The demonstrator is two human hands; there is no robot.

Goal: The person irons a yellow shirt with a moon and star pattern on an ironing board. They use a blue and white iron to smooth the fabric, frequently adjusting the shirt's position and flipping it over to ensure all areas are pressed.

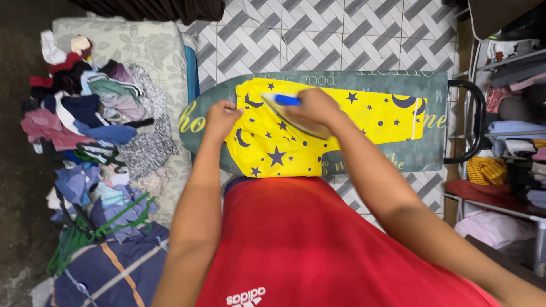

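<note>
- Right hand point(315, 107) grips the blue-handled iron point(296, 116) on the yellow star-print garment point(318, 133).
- Left hand point(220, 118) pinches the garment's edge, on the green ironing board point(432, 153).
- Keep the fabric taut (avoids creases); glide slowly.

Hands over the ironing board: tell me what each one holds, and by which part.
The right hand grips an iron by its blue handle on top. The left hand pins the yellow star-printed garment at its left edge, fingers pressing it flat.
</note>
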